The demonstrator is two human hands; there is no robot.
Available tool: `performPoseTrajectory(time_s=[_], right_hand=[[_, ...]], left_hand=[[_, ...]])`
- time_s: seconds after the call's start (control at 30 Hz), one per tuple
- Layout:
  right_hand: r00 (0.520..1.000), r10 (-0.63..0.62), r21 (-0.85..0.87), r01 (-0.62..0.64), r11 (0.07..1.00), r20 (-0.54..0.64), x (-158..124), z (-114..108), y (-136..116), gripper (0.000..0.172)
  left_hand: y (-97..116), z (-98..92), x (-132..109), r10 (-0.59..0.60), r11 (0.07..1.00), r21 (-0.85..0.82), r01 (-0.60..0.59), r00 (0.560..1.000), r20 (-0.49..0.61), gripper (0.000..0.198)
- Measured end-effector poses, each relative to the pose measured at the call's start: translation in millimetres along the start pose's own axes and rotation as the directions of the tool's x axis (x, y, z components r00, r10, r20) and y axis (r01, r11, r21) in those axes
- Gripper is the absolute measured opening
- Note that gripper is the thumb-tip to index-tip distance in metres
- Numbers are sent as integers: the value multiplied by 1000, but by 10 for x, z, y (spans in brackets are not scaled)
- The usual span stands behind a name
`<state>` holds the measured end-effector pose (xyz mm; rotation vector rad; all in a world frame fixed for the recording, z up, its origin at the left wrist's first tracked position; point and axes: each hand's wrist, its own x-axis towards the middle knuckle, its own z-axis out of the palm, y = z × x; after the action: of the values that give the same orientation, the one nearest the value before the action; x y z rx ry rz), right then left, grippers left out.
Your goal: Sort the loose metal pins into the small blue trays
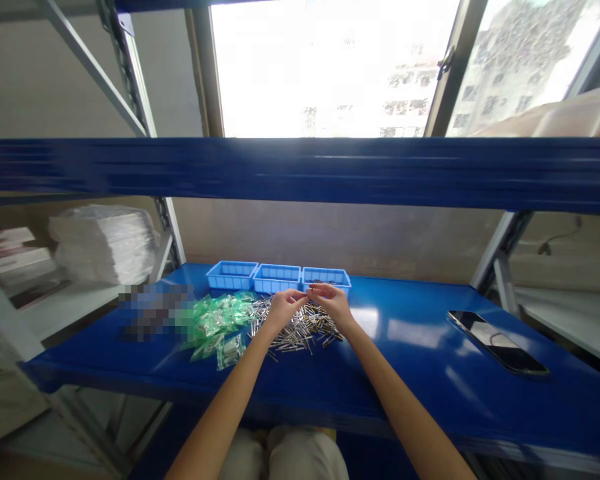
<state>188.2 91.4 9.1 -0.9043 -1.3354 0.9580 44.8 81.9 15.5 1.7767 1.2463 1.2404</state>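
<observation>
A loose pile of small metal pins (297, 331), silver with some brass-coloured ones, lies on the blue table. Above its back part, my left hand (285, 309) and my right hand (331, 301) meet at the fingertips. Both hands are pinched closed, and whatever is between the fingers is too small to make out. Green-tinted clear plastic bags (217, 320) lie heaped to the left of the pins. Behind stand three blue trays: the left (232, 283), the middle (277, 287) and the right one (344, 285), which has some dark pieces in it.
A phone (497, 343) lies on the right of the blue table (410, 373). A blue shelf beam (300, 170) crosses above the hands. White wrapped stacks (103, 243) sit on a side shelf at left. A blurred patch covers something left of the bags.
</observation>
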Motion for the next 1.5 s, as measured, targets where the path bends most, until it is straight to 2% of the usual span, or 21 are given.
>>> performPoseTrajectory(time_s=[0.17, 0.27, 0.43, 0.57, 0.7, 0.83, 0.97, 1.07, 1.17, 1.37, 1.5], right_hand=[[998, 4, -63, -8, 998, -68, 2, -4, 23, 36], [997, -38, -121, 31, 992, -60, 7, -17, 52, 35], [992, -96, -281, 115, 953, 82, -29, 11, 93, 28], [980, -116, -296, 161, 942, 162, -61, 64, 82, 27], [991, -88, -193, 107, 975, 103, -31, 70, 70, 28], [1000, 8, -96, -6, 995, 21, 10, 50, 41, 34], [998, 53, -65, -54, 996, -15, -1, 56, -20, 38], [998, 70, -54, -70, 996, -6, -31, 67, -73, 39], [995, 97, -49, -99, 994, -29, -49, 69, -108, 40], [985, 126, -69, -135, 988, -118, -15, -3, -73, 37], [957, 172, -49, -188, 981, -233, 38, -131, -44, 35]], left_hand=[[-47, 14, 30, -16, 1000, -7, 15, 997, -70, 36], [-77, 12, 58, -29, 999, -24, 26, 992, -123, 37], [-108, 1, 78, -2, 999, -40, -5, 983, -184, 36], [-137, 9, 88, 74, 997, -17, -80, 971, -227, 36], [-142, 2, 109, 92, 996, 16, -92, 957, -274, 36], [-94, -4, 93, 173, 982, 116, -148, 950, -260, 30], [-19, 21, -25, 283, 912, 347, -219, 948, -145, 22], [27, 39, -160, 294, 852, 469, -235, 954, -55, 19], [48, 33, -260, 288, 821, 516, -245, 958, -5, 19], [36, 35, -337, 283, 818, 535, -211, 958, -56, 19], [71, 116, -421, 273, 846, 506, -166, 951, -146, 21]])
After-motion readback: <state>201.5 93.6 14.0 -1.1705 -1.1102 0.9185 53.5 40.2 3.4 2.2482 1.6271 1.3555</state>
